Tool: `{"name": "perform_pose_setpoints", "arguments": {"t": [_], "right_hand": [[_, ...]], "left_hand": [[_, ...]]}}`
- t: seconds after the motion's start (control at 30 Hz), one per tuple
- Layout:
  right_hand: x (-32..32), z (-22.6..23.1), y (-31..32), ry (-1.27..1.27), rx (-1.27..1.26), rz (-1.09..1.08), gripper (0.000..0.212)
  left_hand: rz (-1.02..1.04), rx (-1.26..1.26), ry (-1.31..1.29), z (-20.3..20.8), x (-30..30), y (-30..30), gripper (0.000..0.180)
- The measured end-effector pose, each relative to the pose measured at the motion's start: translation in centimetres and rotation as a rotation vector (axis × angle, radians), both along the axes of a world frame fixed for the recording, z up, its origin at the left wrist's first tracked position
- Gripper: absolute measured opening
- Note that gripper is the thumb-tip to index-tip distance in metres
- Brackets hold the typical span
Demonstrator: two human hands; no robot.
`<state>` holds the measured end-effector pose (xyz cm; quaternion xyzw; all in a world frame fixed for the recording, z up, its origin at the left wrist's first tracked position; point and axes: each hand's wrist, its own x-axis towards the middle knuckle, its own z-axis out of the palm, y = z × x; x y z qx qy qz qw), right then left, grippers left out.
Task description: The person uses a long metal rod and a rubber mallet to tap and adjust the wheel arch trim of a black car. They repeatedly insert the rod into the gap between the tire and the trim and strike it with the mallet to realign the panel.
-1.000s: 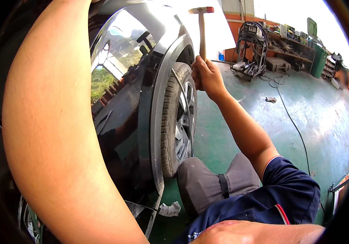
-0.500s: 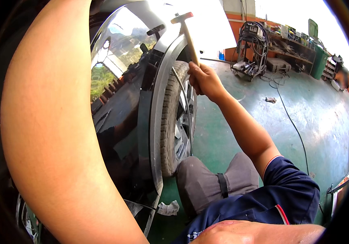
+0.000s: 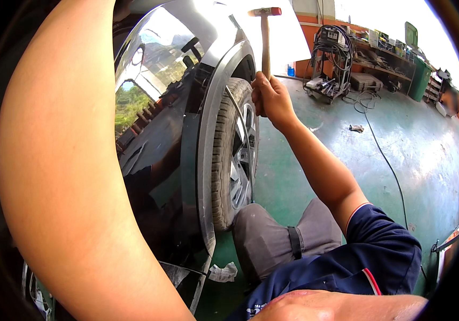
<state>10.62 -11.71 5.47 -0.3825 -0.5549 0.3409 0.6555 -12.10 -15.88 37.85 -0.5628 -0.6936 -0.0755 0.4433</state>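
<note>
My right hand (image 3: 273,100) is closed round the lower part of a hammer's wooden handle. The hammer (image 3: 265,40) stands upright, its head at the top with a red face pointing right. It is apart from the car's glossy black fender (image 3: 157,134), just right of the grey wheel-arch trim (image 3: 206,128). Below and left of my hand is the wheel, with a worn tire (image 3: 223,155). A thin dark rod (image 3: 246,136) slants across the wheel. My left arm (image 3: 58,150) fills the left side and reaches up over the car; its hand is outside the picture.
A wheeled cart with a welding machine and coiled cables (image 3: 332,59) stands at the back. Beside it are cluttered shelves (image 3: 384,61) and a green bin (image 3: 421,77). A black cable (image 3: 384,155) runs along the green floor. Crumpled paper (image 3: 223,273) lies by the car.
My right hand has swung the hammer to the right and slightly up, away from the fender. The handle went from leaning left to nearly upright. My left arm shifted slightly left.
</note>
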Motion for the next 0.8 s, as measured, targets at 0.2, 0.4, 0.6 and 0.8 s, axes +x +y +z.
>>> {"name": "perform_pose_setpoints", "arguments": {"t": [0.2, 0.4, 0.6, 0.8], "right_hand": [[0.2, 0.3, 0.0, 0.075, 0.043, -0.011, 0.036], [0.5, 1.2, -0.3, -0.010, -0.002, -0.016, 0.037], [0.6, 1.7, -0.6, 0.018, 0.056, -0.016, 0.039], [0.6, 2.0, -0.2, -0.062, -0.010, -0.011, 0.039]], "left_hand": [[0.001, 0.014, -0.005, 0.1, -0.1, 0.2, 0.074], [-0.012, 0.023, -0.006, -0.2, 0.1, -0.2, 0.074], [-0.014, 0.006, -0.015, -0.1, 0.1, -0.2, 0.075], [-0.022, 0.013, 0.001, -0.2, 0.1, -0.2, 0.074]]}}
